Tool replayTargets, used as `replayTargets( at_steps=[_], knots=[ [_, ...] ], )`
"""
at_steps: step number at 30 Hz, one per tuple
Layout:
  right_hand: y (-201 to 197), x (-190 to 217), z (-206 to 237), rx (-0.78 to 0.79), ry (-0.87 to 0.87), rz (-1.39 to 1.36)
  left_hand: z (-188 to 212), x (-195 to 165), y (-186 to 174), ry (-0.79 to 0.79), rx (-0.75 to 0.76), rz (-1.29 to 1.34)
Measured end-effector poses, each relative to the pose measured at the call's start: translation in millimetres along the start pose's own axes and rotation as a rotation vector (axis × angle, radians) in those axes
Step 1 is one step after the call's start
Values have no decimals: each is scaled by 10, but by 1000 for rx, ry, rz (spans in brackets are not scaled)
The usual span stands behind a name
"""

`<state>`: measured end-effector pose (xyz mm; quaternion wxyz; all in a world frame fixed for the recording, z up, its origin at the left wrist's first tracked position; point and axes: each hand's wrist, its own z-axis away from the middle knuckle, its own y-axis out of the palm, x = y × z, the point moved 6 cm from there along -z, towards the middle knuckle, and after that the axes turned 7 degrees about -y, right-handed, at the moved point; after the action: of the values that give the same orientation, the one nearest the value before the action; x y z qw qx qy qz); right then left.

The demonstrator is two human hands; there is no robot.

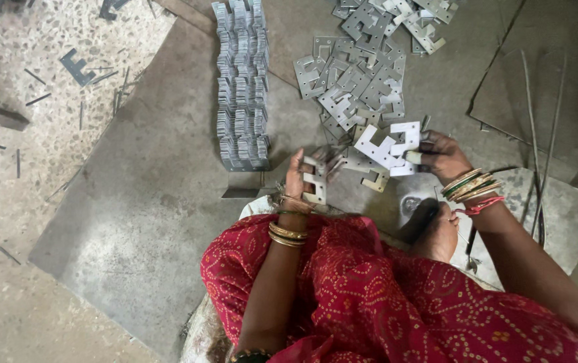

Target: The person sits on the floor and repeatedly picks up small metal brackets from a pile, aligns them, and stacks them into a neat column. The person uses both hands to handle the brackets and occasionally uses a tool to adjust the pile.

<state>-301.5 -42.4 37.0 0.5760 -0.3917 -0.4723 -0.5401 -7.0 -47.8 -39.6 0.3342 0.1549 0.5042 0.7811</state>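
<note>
A: Nearest the lens is the person's red patterned garment (396,296), filling the bottom of the view, with bangles on both wrists.

B: And under everything?

A: A large grey metal sheet (148,222) lies on the speckled floor (20,81); she works over it. On it, top centre, stands a long neat row of stacked stamped plates (242,84). To the right of that row is a loose heap of E-shaped plates (363,74), spreading down towards the hands.

B: What does the right hand (440,156) have?

A: Its fingers are closed on a small fan of pale E-shaped plates (388,149), held just above the lower edge of the heap. One fingertip looks wrapped in something pale.

B: And the left hand (300,180)?

A: It is raised, palm turned away, with the fingers curled around a single E-shaped plate (315,188) held upright, just left of the fan and apart from it.

B: Anything smaller?

A: Thin metal rods (544,134) lie at the right, a dark E-shaped piece (76,66) rests on the floor at upper left, and narrow metal strips (37,99) are scattered around it.
</note>
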Motion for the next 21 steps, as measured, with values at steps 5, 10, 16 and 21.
replayTargets(
  at_steps=[5, 10, 16, 21],
  knots=[
    [-197, -71, 2, -29, 53, 17, 73, 30, 284, -43, 180, -276],
    [-314, 44, 18, -13, -13, 174, 292, 34, 371, -108, -52, -498],
    [21, 535, -47, 183, 73, 532, 163, 11, 73, -141, -216, -571],
    [512, 760, -301, 300, 60, 782, 3, 144, -303, -247, -303, -703]
  ],
)
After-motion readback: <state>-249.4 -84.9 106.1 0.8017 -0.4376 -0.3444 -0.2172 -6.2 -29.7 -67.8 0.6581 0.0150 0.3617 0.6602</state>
